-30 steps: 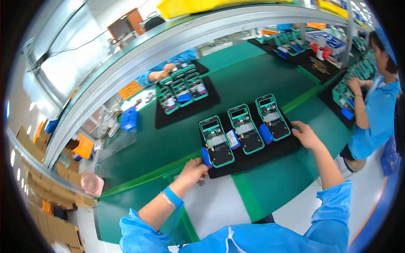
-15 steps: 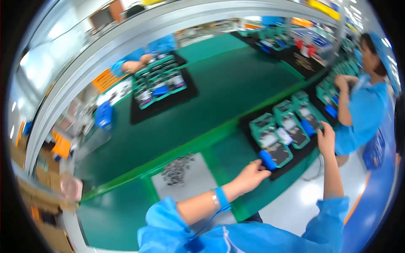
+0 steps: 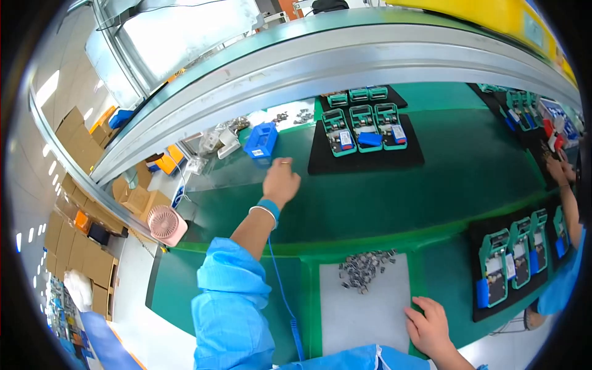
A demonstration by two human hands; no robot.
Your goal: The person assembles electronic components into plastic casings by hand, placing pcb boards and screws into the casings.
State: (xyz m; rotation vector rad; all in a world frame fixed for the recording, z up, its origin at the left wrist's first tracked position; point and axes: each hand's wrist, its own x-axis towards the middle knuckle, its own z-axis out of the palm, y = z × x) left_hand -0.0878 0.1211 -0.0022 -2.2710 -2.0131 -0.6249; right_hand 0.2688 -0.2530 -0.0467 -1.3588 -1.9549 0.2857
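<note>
My left hand (image 3: 282,184) reaches out over the green bench, its back toward me and its fingers mostly hidden. A blue plastic bin (image 3: 261,140) stands just beyond it, apart from the fingertips. A blue band with a coiled cord circles that wrist. My right hand (image 3: 430,324) rests at the right edge of a pale grey mat (image 3: 364,320), fingers apart and nothing in them. Small dark metallic parts (image 3: 365,270) lie heaped on the mat's far half. To the right, green-framed device housings (image 3: 495,271) with blue pieces stand in a row on a black pad (image 3: 478,228).
More green housings (image 3: 364,132) sit on a black mat (image 3: 364,161) across the bench. A metal rail (image 3: 277,71) spans above. A pink fan (image 3: 166,225) stands left, and clear bags (image 3: 216,140) lie near the bin. A co-worker's arm (image 3: 570,203) is at the right.
My view has swung left. My left hand has left the blue piece on the near housing and moved forward and left. My right hand has come from the housings to the mat.
</note>
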